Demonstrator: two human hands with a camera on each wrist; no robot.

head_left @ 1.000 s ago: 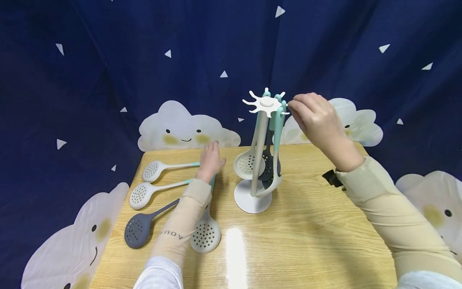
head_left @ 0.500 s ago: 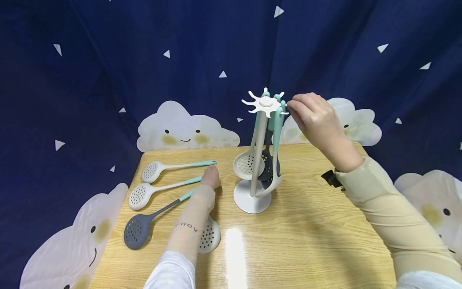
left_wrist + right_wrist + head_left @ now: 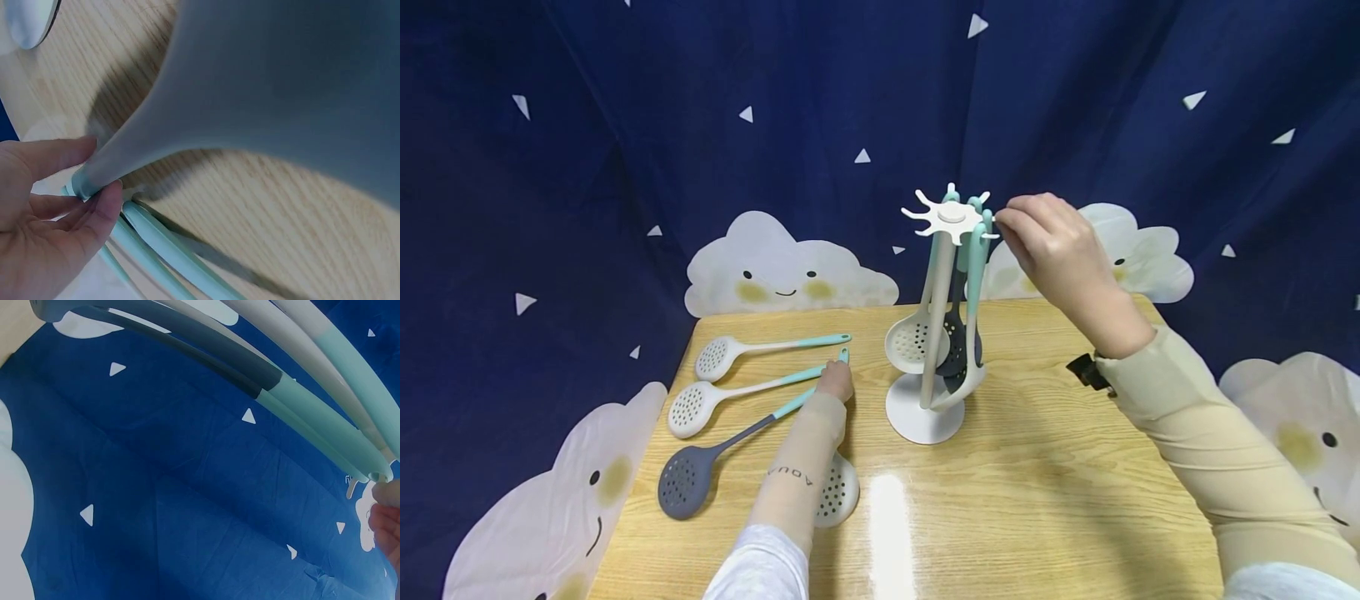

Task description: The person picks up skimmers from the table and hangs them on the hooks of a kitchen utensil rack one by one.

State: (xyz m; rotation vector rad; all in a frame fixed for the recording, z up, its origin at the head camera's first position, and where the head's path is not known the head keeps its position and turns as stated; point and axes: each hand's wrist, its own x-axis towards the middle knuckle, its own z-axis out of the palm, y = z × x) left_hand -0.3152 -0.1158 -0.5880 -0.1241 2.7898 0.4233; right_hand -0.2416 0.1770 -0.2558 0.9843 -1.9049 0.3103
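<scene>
My left hand [image 3: 837, 382] grips a white skimmer [image 3: 841, 493] with a teal handle; its holed head lies below, partly behind my forearm. Up close in the left wrist view, thumb and fingers pinch the skimmer [image 3: 231, 94] where the white neck meets the teal. My right hand [image 3: 1056, 250] pinches the tip of one hook on a white utensil stand [image 3: 936, 333]. Teal handles hang from the hooks beside it, among them those of a white skimmer [image 3: 904, 343], a white ladle [image 3: 973, 367] and dark utensils [image 3: 953, 343].
Left on the wooden table [image 3: 1037, 500] lie two white skimmers, the far one [image 3: 715, 358] and the nearer one [image 3: 691, 408], and a dark skimmer [image 3: 685, 482]. A blue curtain [image 3: 820, 100] with cloud faces hangs behind. The stand's round base [image 3: 917, 427] rests at mid-table.
My left hand has come down toward me from above the table's back and taken hold of the white skimmer's handle, whose end now shows beyond the fingers. My right hand stays on the hook.
</scene>
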